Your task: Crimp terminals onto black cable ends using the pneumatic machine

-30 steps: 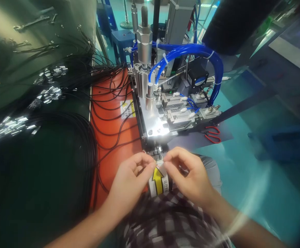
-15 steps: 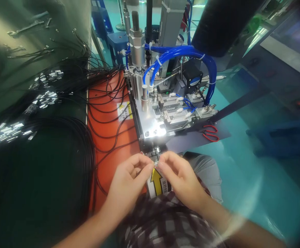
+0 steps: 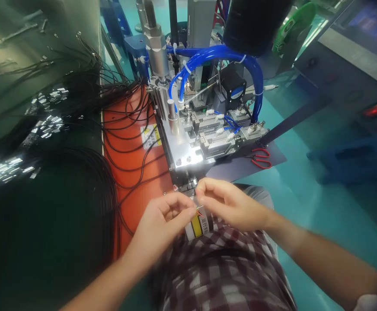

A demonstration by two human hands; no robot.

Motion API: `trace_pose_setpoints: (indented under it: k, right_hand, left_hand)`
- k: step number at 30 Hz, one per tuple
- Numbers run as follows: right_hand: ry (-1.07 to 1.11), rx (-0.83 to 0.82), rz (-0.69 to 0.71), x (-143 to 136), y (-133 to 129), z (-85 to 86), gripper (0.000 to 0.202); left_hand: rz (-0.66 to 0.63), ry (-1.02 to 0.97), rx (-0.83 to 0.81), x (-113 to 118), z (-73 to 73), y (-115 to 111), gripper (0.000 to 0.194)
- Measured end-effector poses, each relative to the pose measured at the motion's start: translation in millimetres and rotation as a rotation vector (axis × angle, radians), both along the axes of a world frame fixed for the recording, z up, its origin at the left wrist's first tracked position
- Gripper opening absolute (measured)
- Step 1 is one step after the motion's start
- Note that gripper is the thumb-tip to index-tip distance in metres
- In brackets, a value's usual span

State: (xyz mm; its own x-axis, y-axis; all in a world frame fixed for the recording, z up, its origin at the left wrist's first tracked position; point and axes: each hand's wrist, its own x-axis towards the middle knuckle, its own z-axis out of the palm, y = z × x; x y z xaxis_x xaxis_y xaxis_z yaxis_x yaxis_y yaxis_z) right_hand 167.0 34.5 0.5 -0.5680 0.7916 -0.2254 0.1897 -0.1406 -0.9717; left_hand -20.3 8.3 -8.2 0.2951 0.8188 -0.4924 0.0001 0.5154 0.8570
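My left hand [image 3: 165,216] is closed in a pinch on thin wire ends [image 3: 200,211], which show as small red and yellowish strands at the fingertips. Close beside it, my right hand [image 3: 227,201] is also pinched, its fingertips near the wires; what lies between them is too small to make out. Both hands are above a white label with a yellow arrow [image 3: 196,226], in front of the metal machine [image 3: 188,155]. Black cables [image 3: 133,186] run over the orange surface [image 3: 126,162] to the left.
Bundled black cables with shiny ends [image 3: 50,125] lie at left, near a wrench [image 3: 13,34]. Blue tubes [image 3: 221,52] arch over the machine. Red-handled pliers [image 3: 261,159] lie to its right. A blue stool [image 3: 136,45] stands behind.
My right hand has shifted slightly up and turned flatter, and the red wire strand now shows between the hands. The whole view has shifted a little.
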Motion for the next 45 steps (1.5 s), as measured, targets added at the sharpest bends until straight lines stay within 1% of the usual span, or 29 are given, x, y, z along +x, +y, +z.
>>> trace_pose_setpoints:
  k: [3,7,9,11,13,15,18,20,23,25,27,32,35,39,45]
  right_hand:
    - [-0.026,0.092,0.116,5.1,7.6,-1.5,0.012]
    - [-0.031,0.197,0.247,7.7,16.1,0.0,0.011]
    - [-0.053,0.253,0.282,8.8,18.2,2.5,0.012]
    - [-0.095,0.290,0.288,9.8,18.0,4.7,0.013]
    - [-0.141,0.293,0.262,10.2,15.3,5.2,0.013]
    - [-0.166,0.252,0.223,9.1,11.4,3.3,0.012]
    - [-0.122,0.138,0.145,4.9,6.1,-2.6,0.012]
    - [-0.070,0.072,0.086,1.3,4.1,-6.2,0.012]
    - [-0.045,0.025,-0.047,-2.8,1.9,-8.4,0.012]
    - [-0.072,0.034,-0.162,-4.7,-0.8,-8.7,0.011]
    - [-0.100,0.058,-0.234,-6.9,-4.6,-9.5,0.010]
    - [-0.102,0.116,-0.290,-16.2,-14.3,-15.6,0.007]
    - [-0.092,0.091,-0.333,-21.5,-17.1,-17.9,0.010]
    - [-0.072,0.049,-0.386,-25.0,-18.0,-16.4,0.009]
    - [-0.038,0.033,-0.414,-26.5,-19.5,-15.2,0.009]
  left_hand:
    - [-0.033,0.037,0.023,1.3,3.7,1.0,0.019]
    - [-0.112,0.069,0.025,2.0,5.8,2.7,0.020]
    - [-0.119,0.080,0.016,1.9,5.2,2.9,0.020]
    - [-0.102,0.083,0.001,1.8,4.1,2.5,0.019]
    - [-0.092,0.084,-0.002,1.8,3.1,1.5,0.017]
    - [-0.092,0.093,0.008,2.0,2.5,0.3,0.018]
    - [-0.042,0.117,0.020,2.3,1.9,-0.9,0.022]
    - [0.000,0.125,-0.009,2.5,1.5,-0.7,0.025]
    - [0.043,0.119,-0.042,2.2,0.7,1.3,0.026]
    - [0.080,0.118,-0.030,1.6,-0.1,2.9,0.024]
    - [0.113,0.112,-0.011,1.2,-0.8,4.1,0.023]
    - [0.147,0.062,-0.005,1.2,0.0,5.0,0.022]
    - [0.161,0.040,-0.013,1.1,1.1,5.0,0.025]
    - [0.157,0.042,-0.017,0.9,0.4,3.8,0.026]
    - [0.159,0.039,-0.020,0.9,1.0,1.8,0.027]
